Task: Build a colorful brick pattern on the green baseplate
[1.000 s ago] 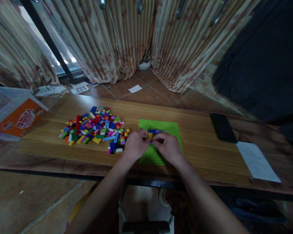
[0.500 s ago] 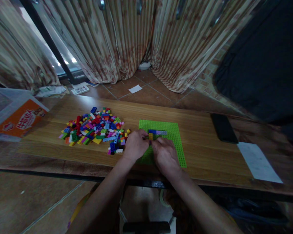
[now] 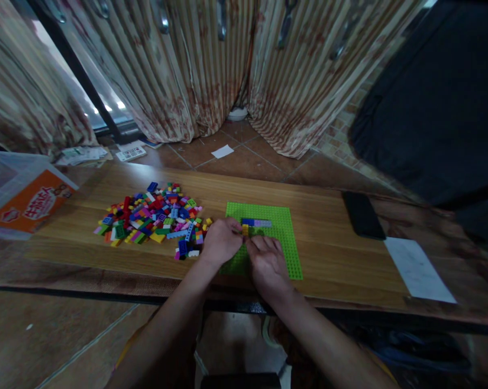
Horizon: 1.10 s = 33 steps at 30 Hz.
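A green studded baseplate [image 3: 282, 237] lies on the wooden table [image 3: 328, 237] in front of me. A short row of blue and purple bricks [image 3: 256, 222] stands on it, with a small yellow-orange brick [image 3: 245, 230] just below the row's left end. My left hand [image 3: 221, 242] is curled at the plate's left edge, fingertips at the yellow-orange brick. My right hand [image 3: 268, 262] rests on the plate's near part, fingers bent toward the same brick. A heap of mixed coloured bricks [image 3: 154, 219] lies to the left.
A clear plastic bin with an orange label [image 3: 22, 202] sits at the table's left end. A black phone [image 3: 361, 214] and a white sheet of paper [image 3: 418, 269] lie on the right. Striped curtains [image 3: 211, 65] hang behind, over a tiled floor.
My right hand has drawn back toward me from the brick row, which now shows uncovered. The left hand has stayed at the small yellow-orange brick. The view has shifted slightly.
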Each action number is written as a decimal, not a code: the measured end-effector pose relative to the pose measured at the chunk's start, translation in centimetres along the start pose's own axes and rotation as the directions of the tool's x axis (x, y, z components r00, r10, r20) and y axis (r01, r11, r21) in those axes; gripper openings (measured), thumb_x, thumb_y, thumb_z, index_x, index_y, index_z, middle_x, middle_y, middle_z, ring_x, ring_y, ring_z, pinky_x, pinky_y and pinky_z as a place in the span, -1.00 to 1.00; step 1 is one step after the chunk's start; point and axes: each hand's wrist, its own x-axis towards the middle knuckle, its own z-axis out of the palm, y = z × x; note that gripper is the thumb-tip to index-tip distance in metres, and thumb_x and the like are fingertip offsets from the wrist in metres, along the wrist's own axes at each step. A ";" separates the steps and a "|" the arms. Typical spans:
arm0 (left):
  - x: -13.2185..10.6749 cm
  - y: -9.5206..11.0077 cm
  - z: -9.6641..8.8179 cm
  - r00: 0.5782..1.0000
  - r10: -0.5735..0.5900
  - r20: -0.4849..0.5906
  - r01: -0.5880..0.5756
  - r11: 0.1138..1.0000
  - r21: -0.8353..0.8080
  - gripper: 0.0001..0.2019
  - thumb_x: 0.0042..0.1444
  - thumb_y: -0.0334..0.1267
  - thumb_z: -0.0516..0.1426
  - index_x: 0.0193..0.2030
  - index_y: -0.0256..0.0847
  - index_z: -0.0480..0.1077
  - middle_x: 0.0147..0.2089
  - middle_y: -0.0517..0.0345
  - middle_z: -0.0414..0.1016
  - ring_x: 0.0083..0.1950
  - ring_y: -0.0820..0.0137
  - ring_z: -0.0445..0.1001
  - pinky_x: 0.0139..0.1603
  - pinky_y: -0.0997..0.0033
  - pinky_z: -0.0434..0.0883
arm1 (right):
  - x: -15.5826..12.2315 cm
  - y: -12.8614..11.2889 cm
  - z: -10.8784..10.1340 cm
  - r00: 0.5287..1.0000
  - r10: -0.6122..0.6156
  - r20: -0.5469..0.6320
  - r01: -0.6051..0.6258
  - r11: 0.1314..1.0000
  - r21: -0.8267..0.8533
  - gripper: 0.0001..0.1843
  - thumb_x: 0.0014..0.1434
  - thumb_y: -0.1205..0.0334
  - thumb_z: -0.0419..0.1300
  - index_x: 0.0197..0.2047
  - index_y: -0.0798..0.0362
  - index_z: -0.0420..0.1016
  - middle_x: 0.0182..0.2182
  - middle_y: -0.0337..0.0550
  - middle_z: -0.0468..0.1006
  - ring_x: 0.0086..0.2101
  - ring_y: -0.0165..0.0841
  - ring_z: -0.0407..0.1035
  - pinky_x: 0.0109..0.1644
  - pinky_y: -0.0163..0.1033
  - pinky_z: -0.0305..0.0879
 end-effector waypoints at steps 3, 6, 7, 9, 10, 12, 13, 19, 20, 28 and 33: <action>0.0 -0.2 -0.2 0.999 0.025 0.037 -0.023 0.998 -0.057 -0.88 -0.11 -0.46 0.17 -0.39 -0.22 0.47 -0.42 0.16 0.56 -0.35 0.38 0.52 -0.32 0.46 0.39 | 0.0 0.9 -0.4 0.999 0.034 -0.042 -0.030 0.995 0.095 -0.72 0.29 0.37 0.02 -0.04 0.06 0.52 -0.23 -0.02 0.56 -0.17 -0.16 0.36 -0.03 -0.06 0.19; 0.3 -0.5 -0.5 0.996 0.026 0.081 -0.015 0.991 -0.136 -0.88 -0.08 -0.44 0.16 -0.36 -0.25 0.47 -0.41 0.15 0.57 -0.37 0.40 0.51 -0.35 0.48 0.39 | -0.1 2.9 -1.6 0.987 0.112 -0.117 -0.075 0.957 0.279 -0.69 0.30 0.26 0.06 0.06 0.05 0.47 -0.12 0.00 0.56 -0.09 -0.16 0.37 0.04 -0.04 0.23; 0.4 -0.7 -0.6 0.995 0.016 0.097 0.000 0.987 -0.160 -0.88 -0.06 -0.43 0.14 -0.34 -0.25 0.47 -0.42 0.16 0.56 -0.39 0.41 0.50 -0.38 0.49 0.38 | -0.1 3.8 -2.0 0.985 0.127 -0.116 -0.079 0.933 0.352 -0.69 0.30 0.22 0.07 0.07 0.05 0.46 -0.10 -0.01 0.56 -0.07 -0.17 0.38 0.06 -0.04 0.24; 0.6 -0.8 -0.7 0.991 -0.010 0.134 0.036 0.980 -0.197 -0.86 -0.02 -0.43 0.09 -0.32 -0.25 0.46 -0.44 0.19 0.54 -0.46 0.45 0.48 -0.45 0.52 0.35 | -0.3 5.7 -2.9 0.993 0.109 -0.041 -0.077 0.879 0.471 -0.69 0.27 0.15 0.13 0.05 0.00 0.48 -0.08 -0.05 0.55 -0.06 -0.21 0.40 0.08 -0.06 0.27; 0.7 -0.9 -0.8 0.989 -0.018 0.145 0.048 0.977 -0.205 -0.84 0.00 -0.43 0.06 -0.31 -0.25 0.46 -0.45 0.21 0.53 -0.48 0.46 0.46 -0.48 0.52 0.33 | -0.4 6.5 -3.3 0.996 0.083 0.022 -0.083 0.856 0.511 -0.67 0.23 0.12 0.19 0.05 -0.03 0.48 -0.08 -0.08 0.55 -0.06 -0.21 0.40 0.08 -0.05 0.28; 0.7 -0.9 -0.8 0.989 -0.005 0.147 0.034 0.981 -0.189 -0.82 0.02 -0.42 0.03 -0.30 -0.24 0.46 -0.46 0.22 0.52 -0.49 0.47 0.45 -0.50 0.54 0.31 | -0.7 7.7 -3.6 0.990 -0.001 0.142 -0.081 0.818 0.570 -0.60 0.13 0.13 0.30 0.05 -0.07 0.49 -0.07 -0.12 0.53 -0.06 -0.22 0.41 0.07 -0.03 0.29; 0.7 -0.9 -0.8 0.990 0.011 0.139 0.012 0.986 -0.165 -0.82 0.02 -0.41 0.03 -0.31 -0.23 0.46 -0.46 0.22 0.52 -0.48 0.47 0.45 -0.49 0.54 0.31 | -0.8 8.1 -3.6 0.983 -0.036 0.180 -0.078 0.807 0.585 -0.57 0.08 0.17 0.34 0.05 -0.09 0.49 -0.07 -0.12 0.52 -0.07 -0.22 0.41 0.06 -0.03 0.30; 0.5 -0.8 -0.8 0.989 0.085 0.119 -0.077 0.994 -0.073 -0.83 0.03 -0.38 0.04 -0.35 -0.24 0.47 -0.45 0.18 0.52 -0.43 0.43 0.46 -0.42 0.51 0.34 | -0.3 7.9 -2.4 0.990 -0.030 0.137 -0.043 0.866 0.498 -0.79 0.11 0.38 0.28 -0.16 -0.04 0.57 -0.22 -0.15 0.51 -0.14 -0.27 0.39 -0.02 -0.09 0.29; 0.5 -0.8 -0.9 0.988 0.089 0.124 -0.080 0.994 -0.072 -0.83 0.03 -0.37 0.03 -0.35 -0.24 0.47 -0.46 0.18 0.51 -0.43 0.43 0.45 -0.42 0.50 0.34 | -0.2 7.6 -2.2 0.992 -0.029 0.125 -0.035 0.872 0.488 -0.83 0.12 0.38 0.27 -0.19 -0.03 0.56 -0.23 -0.15 0.51 -0.16 -0.28 0.39 -0.03 -0.11 0.29; 0.4 -1.1 -1.2 0.979 0.149 0.140 -0.137 0.986 -0.093 -0.82 0.05 -0.36 0.06 -0.27 -0.25 0.47 -0.42 0.16 0.51 -0.40 0.43 0.44 -0.40 0.50 0.33 | 0.6 4.5 -0.7 0.998 0.023 0.053 -0.046 0.863 0.503 -0.89 0.10 0.35 0.31 -0.26 0.00 0.53 -0.35 -0.20 0.52 -0.26 -0.32 0.39 -0.15 -0.20 0.26; 0.4 -1.5 -1.2 0.973 0.172 0.151 -0.156 0.981 -0.113 -0.83 0.04 -0.36 0.08 -0.26 -0.25 0.47 -0.38 0.14 0.54 -0.33 0.40 0.48 -0.33 0.49 0.37 | 1.2 3.6 -0.1 0.994 0.106 0.024 -0.105 0.874 0.474 -0.90 0.07 0.35 0.33 -0.31 0.01 0.53 -0.38 -0.20 0.53 -0.30 -0.32 0.39 -0.17 -0.20 0.26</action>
